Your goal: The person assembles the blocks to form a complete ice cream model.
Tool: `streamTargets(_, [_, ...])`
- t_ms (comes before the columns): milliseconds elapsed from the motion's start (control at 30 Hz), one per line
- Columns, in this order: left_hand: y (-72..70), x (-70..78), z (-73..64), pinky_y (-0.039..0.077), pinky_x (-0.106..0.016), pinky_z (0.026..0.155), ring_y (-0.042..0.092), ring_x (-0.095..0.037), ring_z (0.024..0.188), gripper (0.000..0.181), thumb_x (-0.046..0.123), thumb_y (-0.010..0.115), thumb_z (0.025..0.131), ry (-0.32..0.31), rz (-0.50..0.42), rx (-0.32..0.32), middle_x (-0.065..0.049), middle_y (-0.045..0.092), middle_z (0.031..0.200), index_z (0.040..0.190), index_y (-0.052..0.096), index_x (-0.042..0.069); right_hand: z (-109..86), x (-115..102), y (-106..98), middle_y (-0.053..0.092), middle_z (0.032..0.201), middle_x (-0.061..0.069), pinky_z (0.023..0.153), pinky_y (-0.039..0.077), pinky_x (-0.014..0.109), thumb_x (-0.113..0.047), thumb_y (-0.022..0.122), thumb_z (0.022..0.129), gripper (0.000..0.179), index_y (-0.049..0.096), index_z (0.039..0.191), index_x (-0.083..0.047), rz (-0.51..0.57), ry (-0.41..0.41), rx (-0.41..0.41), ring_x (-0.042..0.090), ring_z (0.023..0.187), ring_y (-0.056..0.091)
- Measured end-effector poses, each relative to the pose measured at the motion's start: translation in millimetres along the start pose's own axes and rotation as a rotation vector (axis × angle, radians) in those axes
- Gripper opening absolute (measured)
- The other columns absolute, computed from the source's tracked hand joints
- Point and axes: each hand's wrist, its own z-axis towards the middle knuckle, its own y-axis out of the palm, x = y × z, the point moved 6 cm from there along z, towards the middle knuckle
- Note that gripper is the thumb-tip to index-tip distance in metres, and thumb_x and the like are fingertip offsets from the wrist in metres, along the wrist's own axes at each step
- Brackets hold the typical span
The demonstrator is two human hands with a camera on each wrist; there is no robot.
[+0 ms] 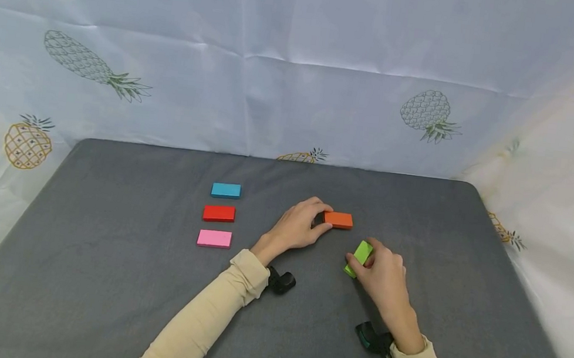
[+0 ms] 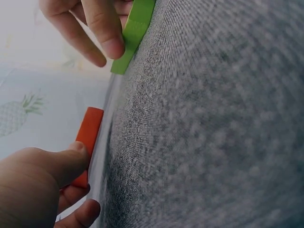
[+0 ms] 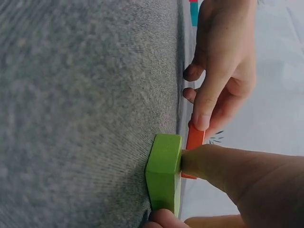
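So what we've got is two blocks at odd angles to each other. Our right hand (image 1: 384, 273) has the lime-green block (image 1: 363, 251) pinched between thumb and fingers, and its long axis runs on a slant, far end tipped to the right as we look down. We can't really tell if it's flat on the grey cloth (image 1: 95, 275) or a touch above it.

Our left hand (image 1: 298, 224) grips the orange block (image 1: 341, 220) by its left end, thumb on the near side, and that one lies pretty much straight crosswise. The green one sits near it but apart, closer to us and a bit to the right, so the two long axes are clearly not parallel.

Over on the left, the blue block (image 1: 226, 190), red block (image 1: 218, 214) and pink block (image 1: 214, 239) line up far to near, also crosswise, and our left hand is the nearer one to them.
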Motion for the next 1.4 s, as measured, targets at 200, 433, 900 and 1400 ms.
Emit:
streamTargets(200, [-0.2, -1.6, -0.4, 0.056, -0.041, 0.093, 0.068, -0.024, 0.108, 0.037, 0.022, 0.066, 0.101, 0.0, 0.004, 0.011, -0.012, 0.067, 0.128, 0.134, 0.065, 0.006, 2.1, 7, 3, 0.063, 0.056, 0.007, 0.041, 0.036, 0.024, -0.023, 0.08, 0.089, 0.064, 0.057, 0.133, 0.017, 0.047, 0.036, -0.027, 0.011, 0.044, 0.049])
streamTargets(433, [-0.8, -2.8, -1.8, 0.055, -0.042, 0.094, 0.067, -0.025, 0.109, 0.037, 0.023, 0.066, 0.101, -0.011, -0.016, 0.013, -0.012, 0.067, 0.128, 0.134, 0.066, 0.006, 0.1, 11, 0, 0.059, 0.049, 0.002, 0.039, 0.033, 0.025, -0.026, 0.081, 0.088, 0.067, 0.057, 0.132, 0.019, 0.093, 0.059, -0.049, 0.009, 0.039, 0.042])
streamTargets(900, [-1.0, -2.9, -6.2, 0.055, -0.041, 0.095, 0.068, -0.025, 0.111, 0.036, 0.024, 0.066, 0.101, -0.023, 0.0, 0.014, -0.011, 0.067, 0.128, 0.133, 0.067, 0.007, -2.8, 9, 3, 0.058, 0.053, 0.002, 0.041, 0.033, 0.023, -0.022, 0.083, 0.086, 0.035, 0.077, 0.105, 0.007, 0.111, 0.024, -0.008, 0.007, 0.042, 0.043])
streamTargets(1400, [-12.7, -8.0, -22.9, 0.049, -0.028, 0.071, 0.058, -0.016, 0.078, 0.034, 0.022, 0.069, 0.099, -0.022, -0.022, 0.035, -0.011, 0.069, 0.122, 0.129, 0.069, 0.007, -5.9, -8, 7, 0.061, 0.053, 0.002, 0.041, 0.038, 0.024, -0.021, 0.083, 0.084, 0.036, 0.077, 0.109, 0.004, 0.127, 0.007, -0.017, 0.009, 0.042, 0.05])
